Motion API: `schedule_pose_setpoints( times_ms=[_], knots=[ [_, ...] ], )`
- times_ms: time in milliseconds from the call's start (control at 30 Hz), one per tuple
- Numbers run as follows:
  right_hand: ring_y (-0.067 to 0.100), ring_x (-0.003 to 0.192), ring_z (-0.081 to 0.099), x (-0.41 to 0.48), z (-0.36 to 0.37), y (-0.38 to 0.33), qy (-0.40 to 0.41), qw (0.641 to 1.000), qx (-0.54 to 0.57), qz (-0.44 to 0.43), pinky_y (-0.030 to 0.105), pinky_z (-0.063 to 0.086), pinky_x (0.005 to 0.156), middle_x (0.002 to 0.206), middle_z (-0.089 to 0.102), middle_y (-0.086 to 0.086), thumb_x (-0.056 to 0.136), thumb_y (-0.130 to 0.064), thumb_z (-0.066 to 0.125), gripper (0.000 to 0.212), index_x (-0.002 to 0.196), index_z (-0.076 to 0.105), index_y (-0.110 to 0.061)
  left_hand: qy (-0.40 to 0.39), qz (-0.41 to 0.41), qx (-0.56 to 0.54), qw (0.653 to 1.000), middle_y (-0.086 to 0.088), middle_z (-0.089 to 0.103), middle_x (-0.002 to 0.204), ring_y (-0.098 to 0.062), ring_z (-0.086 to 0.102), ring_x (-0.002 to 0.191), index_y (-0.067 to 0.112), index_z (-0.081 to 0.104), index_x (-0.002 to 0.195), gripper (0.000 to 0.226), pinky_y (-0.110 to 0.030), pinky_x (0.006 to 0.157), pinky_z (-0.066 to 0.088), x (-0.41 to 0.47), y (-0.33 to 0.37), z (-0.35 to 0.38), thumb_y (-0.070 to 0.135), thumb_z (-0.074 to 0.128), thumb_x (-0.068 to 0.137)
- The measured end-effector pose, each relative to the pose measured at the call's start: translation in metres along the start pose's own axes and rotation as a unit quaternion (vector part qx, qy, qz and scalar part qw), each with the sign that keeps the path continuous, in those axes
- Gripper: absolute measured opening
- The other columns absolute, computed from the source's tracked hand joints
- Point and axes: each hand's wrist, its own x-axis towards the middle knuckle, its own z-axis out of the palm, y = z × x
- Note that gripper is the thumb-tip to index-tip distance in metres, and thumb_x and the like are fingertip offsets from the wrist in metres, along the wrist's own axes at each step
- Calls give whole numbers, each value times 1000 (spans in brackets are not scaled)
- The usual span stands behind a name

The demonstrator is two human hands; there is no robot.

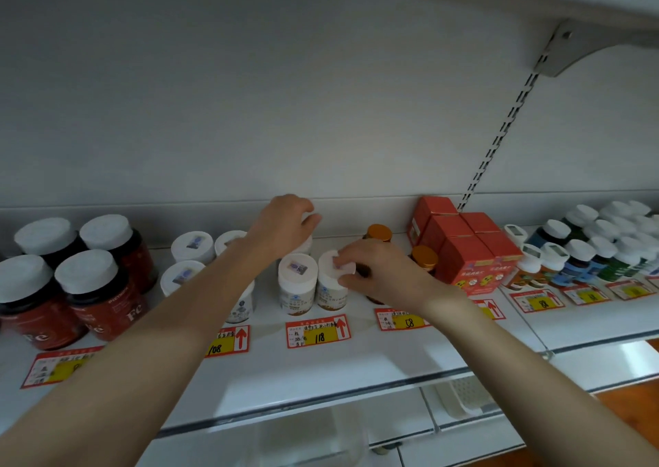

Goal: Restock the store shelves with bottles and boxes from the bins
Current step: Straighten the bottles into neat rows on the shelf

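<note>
White shelf (356, 359), stocked in rows. The left hand (285, 227) is curled over the cap of a rear white bottle (306, 246). The right hand (378, 274) pinches the cap of a front white bottle (330, 288), which stands just beside a matching bottle (297, 284), behind the price tag (316, 331) marked 118. Dark red jars (89, 288) at far left. To the right are orange-capped bottles (380, 233) and red boxes (463, 252) — small white-capped bottles (588, 249) beyond.

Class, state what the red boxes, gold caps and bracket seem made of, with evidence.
Red boxes: probably matte card; folded flaps, creased edges. Gold caps: glossy metal or metallised plastic; sheen leaves it open. Bracket: likely grey painted metal; thin, hooked into slotted rail.
</note>
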Motion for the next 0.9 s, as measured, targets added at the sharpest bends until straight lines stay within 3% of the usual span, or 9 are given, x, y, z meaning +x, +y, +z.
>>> schedule_pose_setpoints(
  times_ms=[133,200,333,400,567,667,833,900],
  knots=[
    [11,90,59,-17,-20,18,68,997,8,46,8,37,78,110,65,1,87,-15,62,26,111,65,-9,26,41,-26,998,-20,64,109,-33,57,103,-2,65,107,31,-41,89,43,-1,21,0,22,52,93],
    [1,75,50,-26,-32,32,92,992,18,80,5,33,69,100,59,-6,86,-13,64,25,110,66,-9,24,66,-29,997,-22,63,109,-33,57,101,-4,65,105,30,-42,89,43,-3,35,2,20,51,93],
    [11,81,54,-38,-50,64,102,987,0,128,16,37,68,92,60,-2,84,-13,64,21,105,66,-9,-33,115,-31,992,-15,59,119,-29,57,105,3,59,120,35,-36,90,42,-11,66,6,24,53,93],
    [13,83,56,-41,-55,76,91,986,-3,140,18,40,70,92,63,0,83,-16,66,18,100,66,-10,-65,138,-12,988,-14,59,115,-29,57,101,4,60,118,36,-38,88,43,-14,78,12,27,55,91],
    [13,77,51,-40,-61,92,14,992,-30,118,10,35,60,85,57,1,83,-23,66,21,91,63,-4,-125,154,67,978,-8,55,103,-22,53,93,9,58,103,31,-29,73,39,-12,98,36,35,60,86],
    [12,84,49,-34,-61,101,-46,992,-40,110,13,31,58,93,54,-1,83,-27,67,33,107,59,-6,-137,152,100,974,-6,53,107,-23,53,96,11,57,105,34,-33,78,44,-10,102,47,36,63,83],
    [20,113,51,-24,-57,109,-100,989,-64,84,18,32,80,125,55,6,84,-30,66,50,127,50,-11,-147,135,130,971,-7,49,113,-25,55,94,9,58,104,23,-33,77,44,-9,108,54,26,57,88],
    [20,102,53,-20,-55,113,-114,989,-66,63,18,34,76,105,59,-5,85,-27,64,29,111,57,-20,-134,131,119,975,-8,49,110,-25,55,92,8,59,99,17,-30,73,41,-10,110,58,21,55,90]
  ],
)
